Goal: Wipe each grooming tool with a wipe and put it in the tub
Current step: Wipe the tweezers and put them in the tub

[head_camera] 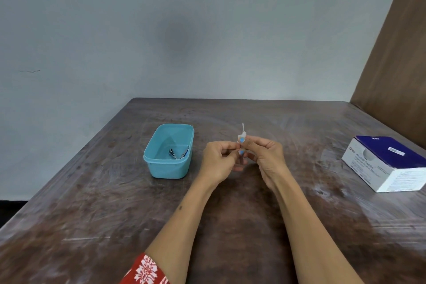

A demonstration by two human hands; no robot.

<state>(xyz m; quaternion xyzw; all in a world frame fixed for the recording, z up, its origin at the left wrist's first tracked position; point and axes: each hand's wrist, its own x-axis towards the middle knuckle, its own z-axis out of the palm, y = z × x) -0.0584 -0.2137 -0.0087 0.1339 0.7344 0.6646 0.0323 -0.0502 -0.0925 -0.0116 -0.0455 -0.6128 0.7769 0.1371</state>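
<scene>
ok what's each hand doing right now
left hand: pinching the lower end of a thin tool
right hand: holding a white wipe around that tool

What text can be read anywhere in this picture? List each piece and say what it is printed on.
"BD": on the white front face of the box at the right of the table.
"Alcohol Swabs": same face, beside the logo.
Smaller lines under that, the print on the box's end face and the small label on its blue top: too blurred to read.
The tub, the wipe and the hands bear no text that shows.
</scene>
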